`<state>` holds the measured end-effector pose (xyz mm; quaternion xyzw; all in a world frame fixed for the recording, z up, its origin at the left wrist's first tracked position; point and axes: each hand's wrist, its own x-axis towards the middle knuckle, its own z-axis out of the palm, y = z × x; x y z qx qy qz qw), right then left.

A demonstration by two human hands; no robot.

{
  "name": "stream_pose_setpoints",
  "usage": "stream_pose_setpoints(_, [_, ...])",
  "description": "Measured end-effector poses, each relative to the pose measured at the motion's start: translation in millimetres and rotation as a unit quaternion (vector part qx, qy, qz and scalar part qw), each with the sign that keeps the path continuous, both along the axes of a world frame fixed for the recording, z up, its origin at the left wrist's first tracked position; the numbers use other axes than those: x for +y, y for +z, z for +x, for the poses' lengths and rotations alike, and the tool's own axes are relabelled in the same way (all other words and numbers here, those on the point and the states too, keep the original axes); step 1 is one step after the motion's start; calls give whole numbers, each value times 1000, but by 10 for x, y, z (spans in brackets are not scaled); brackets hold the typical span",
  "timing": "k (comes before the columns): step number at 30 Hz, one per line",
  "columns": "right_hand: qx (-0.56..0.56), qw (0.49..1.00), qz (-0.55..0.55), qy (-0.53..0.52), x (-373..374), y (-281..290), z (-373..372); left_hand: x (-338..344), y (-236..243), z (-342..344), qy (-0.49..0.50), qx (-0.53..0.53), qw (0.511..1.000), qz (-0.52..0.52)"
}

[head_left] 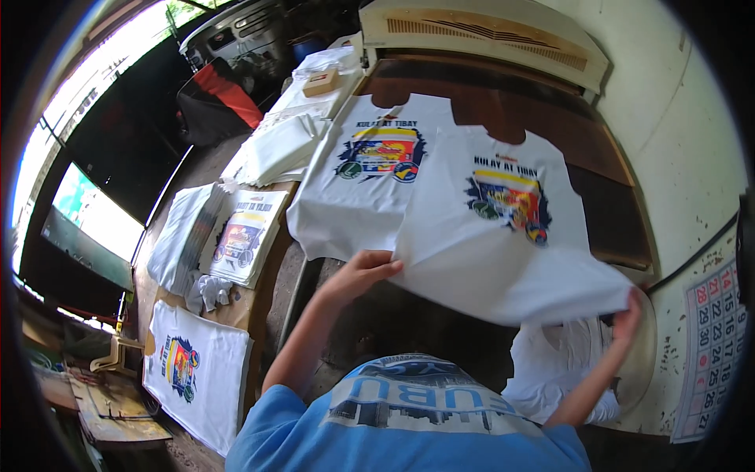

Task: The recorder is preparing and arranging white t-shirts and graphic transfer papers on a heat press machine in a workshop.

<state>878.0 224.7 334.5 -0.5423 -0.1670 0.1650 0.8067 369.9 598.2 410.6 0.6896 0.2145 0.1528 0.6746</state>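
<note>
A white sleeveless-looking shirt piece with a colourful print stretches between my two hands. My left hand pinches its lower left corner, the thumb on top. At the lower right corner, my right hand grips the hem; the fabric partly hides its fingers. The neck end rests on a wide brown board, while the lower edge is lifted off and billows. Beside it, partly underneath, another white shirt piece with the same print lies spread out.
A long beige vented housing spans the board's back. To the left, a table holds folded white cloth, a small cardboard box, stacked printed shirts and another printed shirt. White fabric is bundled below my right hand. A calendar hangs right.
</note>
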Motion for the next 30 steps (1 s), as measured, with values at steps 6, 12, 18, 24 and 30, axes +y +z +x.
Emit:
stream_pose_setpoints(6, [-105,983,3,149,905,1638,-289,869,549,-633,-19,-172,977,-124])
stream_pose_setpoints(12, [-186,965,155,103,2793,2842,-603,2666,1403,-39,241,-288,927,-28])
stream_pose_setpoints(18, [-223,946,196,130,3003,2930,-1314,2771,1994,-717,186,-481,854,69])
stream_pose_setpoints(24, [-142,977,32,155,3205,1763,-1846,2771,877,-1299,287,-333,896,52])
stream_pose_setpoints(30, [-112,967,-207,102,3406,655,-2100,2527,-713,-1654,420,-146,894,-52])
